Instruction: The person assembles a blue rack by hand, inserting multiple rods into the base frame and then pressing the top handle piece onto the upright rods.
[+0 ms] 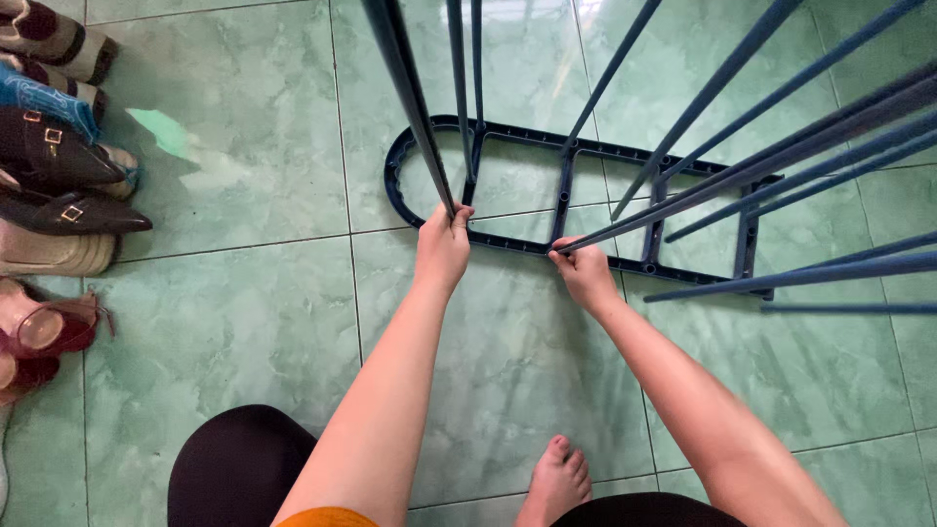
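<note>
We close our left hand (442, 244) and right hand (584, 273) each around a blue rod (415, 107), steadying both where they meet the base frame (508, 132) flat on the floor (244, 312).

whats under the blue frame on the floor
Green tiles show through the openings of the frame. Rods stand in it; the left hand and right hand each grip one, hiding their lower ends.

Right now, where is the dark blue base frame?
In the head view, the base frame lies flat on the green tiled floor, just beyond both hands, right of the row of shoes.
</note>
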